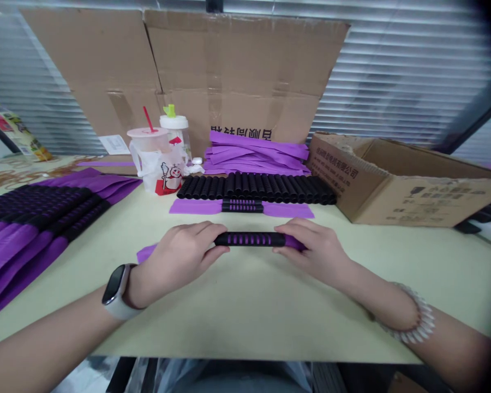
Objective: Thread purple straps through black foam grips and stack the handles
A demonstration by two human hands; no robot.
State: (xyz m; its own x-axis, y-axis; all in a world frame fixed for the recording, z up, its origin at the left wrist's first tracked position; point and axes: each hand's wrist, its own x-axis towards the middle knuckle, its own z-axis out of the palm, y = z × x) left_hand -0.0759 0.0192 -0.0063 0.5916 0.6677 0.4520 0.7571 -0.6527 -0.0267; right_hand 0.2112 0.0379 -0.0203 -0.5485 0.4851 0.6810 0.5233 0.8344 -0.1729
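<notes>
Quick note: the left hand (175, 256) and right hand (311, 251) both curl over a black ribbed tube (253, 239), fingers pressed around its two ends, not spread. The tube lies crosswise at 12 o'clock, long axis left-right, with a purple strip (146, 253) sticking out under the left hand. The pale tabletop (253, 322) runs past both wrists to the near edge. Beyond lie a second tube (242, 206), then a black tube row (253, 188) and stacked purple bands (253, 155). Purple-wrapped tubes (36, 218) sit at 9 o'clock, plastic cups (155, 161) at 11, a cardboard box (409, 185) at 2.
</notes>
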